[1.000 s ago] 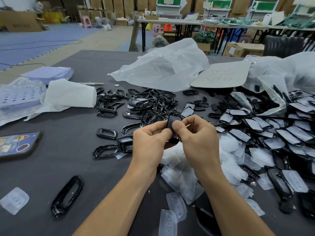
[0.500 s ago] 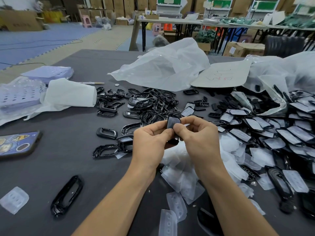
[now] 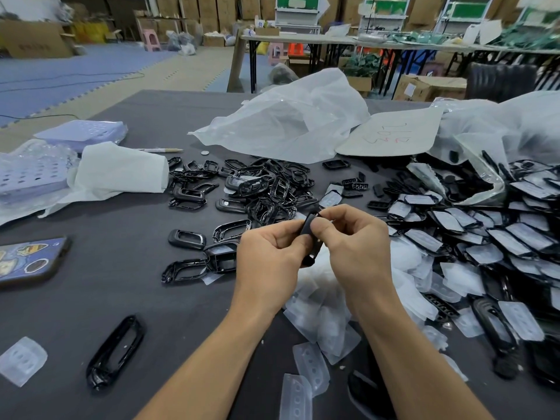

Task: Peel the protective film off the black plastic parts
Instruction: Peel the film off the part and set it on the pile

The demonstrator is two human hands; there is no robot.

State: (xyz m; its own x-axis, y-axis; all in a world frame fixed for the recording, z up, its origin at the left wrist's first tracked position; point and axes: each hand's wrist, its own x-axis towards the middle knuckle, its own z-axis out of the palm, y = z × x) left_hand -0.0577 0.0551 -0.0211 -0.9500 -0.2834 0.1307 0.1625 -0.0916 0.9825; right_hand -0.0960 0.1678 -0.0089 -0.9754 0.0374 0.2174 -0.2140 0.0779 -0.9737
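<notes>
Left hand (image 3: 269, 262), right hand (image 3: 357, 247) pinching black part (image 3: 307, 230), bag (image 3: 488, 179) (clear) holding loose pieces (image 3: 448, 184)

Long table (image 3: 303, 39), pale top on dark legs, across the rear of the room; stacked cardboard cartons (image 3: 188, 7) and green-and-white shelving (image 3: 298, 6) behind it. Left of the table: blue interlocking foam mats (image 3: 60, 77), tan floor strip (image 3: 188, 71), pink stool (image 3: 150, 40). Before its right part: brown carton (image 3: 433, 86), dark ribbed chair (image 3: 500, 81) beside.
</notes>
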